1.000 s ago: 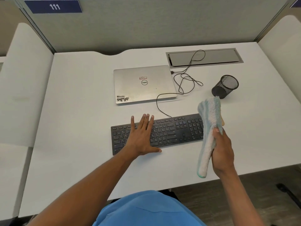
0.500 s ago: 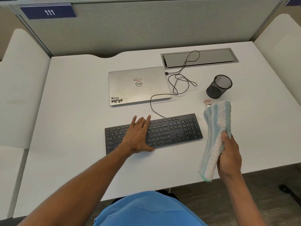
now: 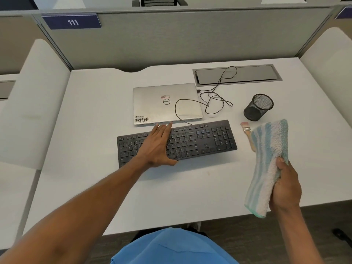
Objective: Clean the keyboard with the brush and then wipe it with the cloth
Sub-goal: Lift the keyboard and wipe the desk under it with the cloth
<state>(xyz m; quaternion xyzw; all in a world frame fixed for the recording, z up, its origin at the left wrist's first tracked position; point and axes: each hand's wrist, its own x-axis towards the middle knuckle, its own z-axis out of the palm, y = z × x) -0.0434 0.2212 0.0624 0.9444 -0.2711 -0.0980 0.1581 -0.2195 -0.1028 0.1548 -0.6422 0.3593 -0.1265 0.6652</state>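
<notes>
Apparently brushing is done: small wooden-handled brush lies right of the black keyboard; left hand rests flat on it, right hand grips the blue-striped fluffy cloth; wiping not begun.

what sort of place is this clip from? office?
Probably an office cubicle or shared workstation. A grey partition with a numbered sign reading 111 backs a white desk that has a built-in cable hatch. A closed laptop and a wired keyboard sit on it.
</notes>
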